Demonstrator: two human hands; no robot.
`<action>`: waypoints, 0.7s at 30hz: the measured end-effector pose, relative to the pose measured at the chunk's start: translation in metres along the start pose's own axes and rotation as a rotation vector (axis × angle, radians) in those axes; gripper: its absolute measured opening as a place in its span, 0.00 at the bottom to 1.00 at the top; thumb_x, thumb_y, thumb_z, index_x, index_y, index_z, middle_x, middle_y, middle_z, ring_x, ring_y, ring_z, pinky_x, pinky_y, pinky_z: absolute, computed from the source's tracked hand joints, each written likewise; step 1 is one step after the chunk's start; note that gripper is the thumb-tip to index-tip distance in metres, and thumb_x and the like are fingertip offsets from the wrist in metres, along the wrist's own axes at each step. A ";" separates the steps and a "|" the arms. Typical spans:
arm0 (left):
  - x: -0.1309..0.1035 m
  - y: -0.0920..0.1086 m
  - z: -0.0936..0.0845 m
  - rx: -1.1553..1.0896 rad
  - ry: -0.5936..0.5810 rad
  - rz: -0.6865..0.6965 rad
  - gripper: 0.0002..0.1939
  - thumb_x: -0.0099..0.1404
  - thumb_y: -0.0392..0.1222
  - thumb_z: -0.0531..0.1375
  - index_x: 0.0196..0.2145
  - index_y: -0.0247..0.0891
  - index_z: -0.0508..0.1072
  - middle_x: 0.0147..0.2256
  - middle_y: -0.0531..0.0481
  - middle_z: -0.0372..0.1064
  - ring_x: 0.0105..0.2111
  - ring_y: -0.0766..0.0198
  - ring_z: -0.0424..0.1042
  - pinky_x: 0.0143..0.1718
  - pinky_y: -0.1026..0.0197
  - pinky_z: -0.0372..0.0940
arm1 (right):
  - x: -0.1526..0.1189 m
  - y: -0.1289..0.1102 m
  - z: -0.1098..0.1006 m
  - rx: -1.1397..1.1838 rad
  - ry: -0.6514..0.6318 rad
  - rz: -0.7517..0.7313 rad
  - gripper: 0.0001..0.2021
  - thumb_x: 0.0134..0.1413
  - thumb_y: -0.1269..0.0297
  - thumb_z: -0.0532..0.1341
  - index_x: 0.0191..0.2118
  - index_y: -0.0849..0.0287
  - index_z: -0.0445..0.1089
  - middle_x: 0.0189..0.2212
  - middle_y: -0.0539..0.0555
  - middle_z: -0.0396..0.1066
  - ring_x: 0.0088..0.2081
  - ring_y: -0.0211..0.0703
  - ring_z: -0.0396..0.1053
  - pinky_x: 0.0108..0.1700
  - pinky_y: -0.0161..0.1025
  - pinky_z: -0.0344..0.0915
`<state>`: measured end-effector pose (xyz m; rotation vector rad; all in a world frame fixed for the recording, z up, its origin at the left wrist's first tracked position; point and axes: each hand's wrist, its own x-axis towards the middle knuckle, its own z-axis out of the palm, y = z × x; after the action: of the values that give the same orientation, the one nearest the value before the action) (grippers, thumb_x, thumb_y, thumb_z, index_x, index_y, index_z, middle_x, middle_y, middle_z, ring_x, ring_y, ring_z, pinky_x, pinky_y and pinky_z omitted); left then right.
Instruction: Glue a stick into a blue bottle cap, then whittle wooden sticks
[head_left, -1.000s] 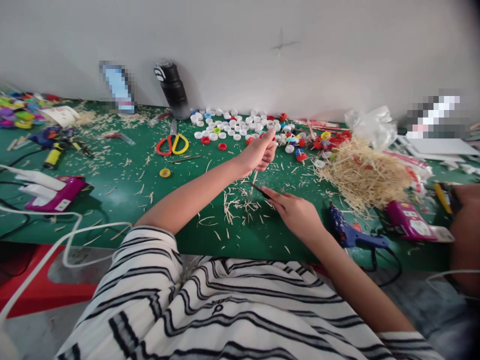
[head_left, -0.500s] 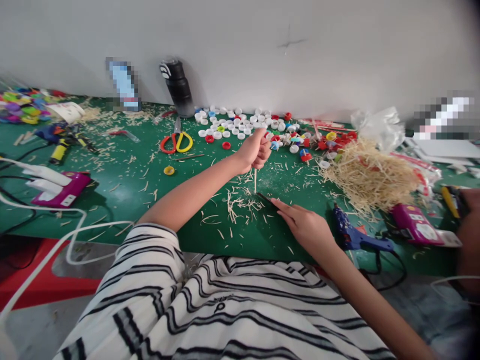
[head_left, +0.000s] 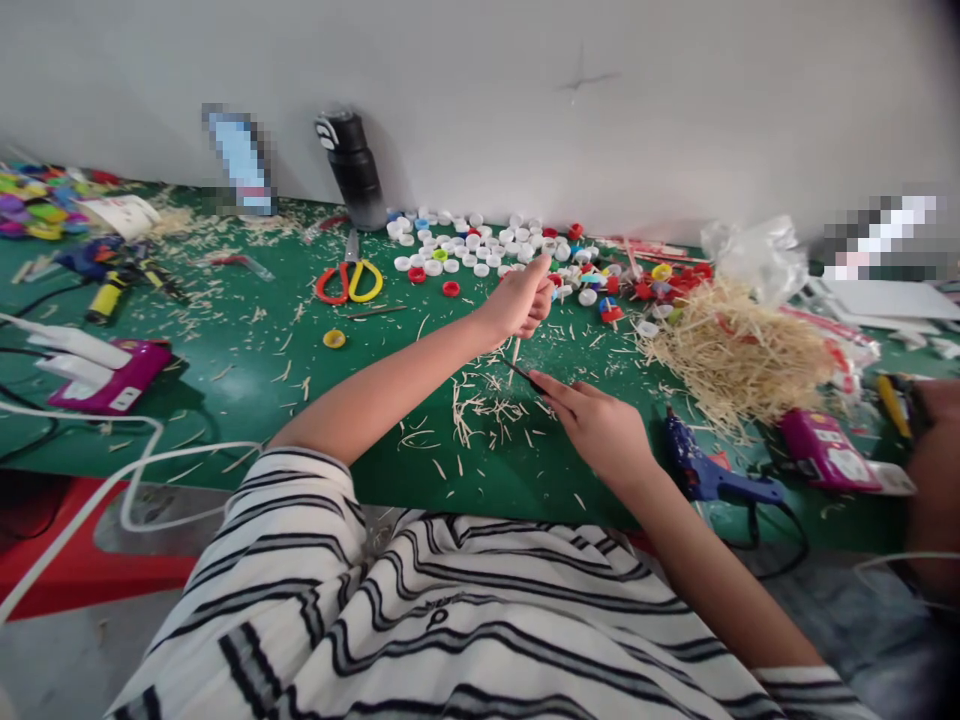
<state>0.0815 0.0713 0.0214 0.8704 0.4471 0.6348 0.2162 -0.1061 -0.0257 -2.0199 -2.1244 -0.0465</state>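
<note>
My left hand [head_left: 520, 302] is closed around a thin pale wooden stick [head_left: 516, 350], whose lower part points down toward the table. Lower and to the right, my right hand [head_left: 600, 425] grips a dark, narrow blade [head_left: 523, 373] that meets the stick below my left fist. Beneath them, curled wood shavings [head_left: 484, 408] lie on the green table [head_left: 405, 440]. White bottle caps [head_left: 480, 250] are spread beyond my left hand, with some red and blue ones among them.
Scissors [head_left: 350, 281] and a black bottle [head_left: 352, 170] stand left of the caps. At right are a straw-coloured heap [head_left: 742, 360], a blue glue gun [head_left: 712, 474] and a purple power block [head_left: 821, 450]. Another purple block [head_left: 124, 375] with white plugs is at left. Part of another person's arm [head_left: 934, 470] shows at far right.
My right hand and the blade have moved up along the stick, closer to my left fist. My left hand has shifted slightly to the right, and the camera view has moved a little.
</note>
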 end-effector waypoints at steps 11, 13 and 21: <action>-0.002 0.001 -0.003 0.090 -0.004 0.030 0.27 0.76 0.61 0.50 0.24 0.43 0.51 0.15 0.63 0.45 0.12 0.76 0.40 0.14 0.67 0.35 | -0.018 0.002 0.006 0.132 -0.065 0.047 0.24 0.75 0.56 0.50 0.70 0.41 0.67 0.39 0.53 0.80 0.34 0.43 0.76 0.30 0.35 0.62; -0.002 0.002 -0.003 0.111 -0.002 0.040 0.27 0.77 0.59 0.50 0.23 0.43 0.50 0.15 0.62 0.45 0.12 0.76 0.42 0.14 0.68 0.37 | -0.020 0.004 0.007 0.145 -0.063 0.049 0.23 0.76 0.55 0.50 0.70 0.42 0.67 0.40 0.53 0.80 0.35 0.44 0.76 0.31 0.36 0.63; -0.003 -0.003 0.001 0.091 0.054 0.112 0.27 0.77 0.52 0.50 0.22 0.43 0.48 0.15 0.62 0.43 0.12 0.77 0.41 0.15 0.70 0.38 | -0.016 0.001 0.000 0.136 -0.094 0.054 0.24 0.76 0.56 0.50 0.70 0.41 0.67 0.39 0.53 0.80 0.34 0.43 0.75 0.30 0.36 0.62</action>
<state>0.0802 0.0674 0.0200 0.9714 0.4813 0.7471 0.2179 -0.1212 -0.0288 -2.0360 -2.0638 0.1996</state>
